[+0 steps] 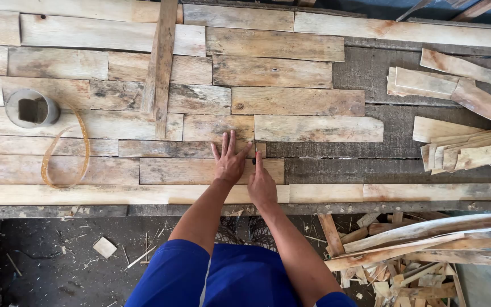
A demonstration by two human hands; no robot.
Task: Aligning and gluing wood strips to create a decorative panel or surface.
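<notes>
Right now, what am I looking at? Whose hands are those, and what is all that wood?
This picture comes from a camera worn on a person's head, looking straight down, so you see their own two arms and blue shorts from above. No machine is here, only bare hands. In front of them is a long workbench covered with flat wooden boards laid side by side in rows like a puzzle. The left hand lies flat with fingers spread on one board. The right hand is beside it, fingers pinched at that board's end; whether its grip holds something small, I cannot tell. To the left sit a grey ring and a curly yellowish strip. On the right lies a pile of loose wood pieces, and scraps cover the floor below.
</notes>
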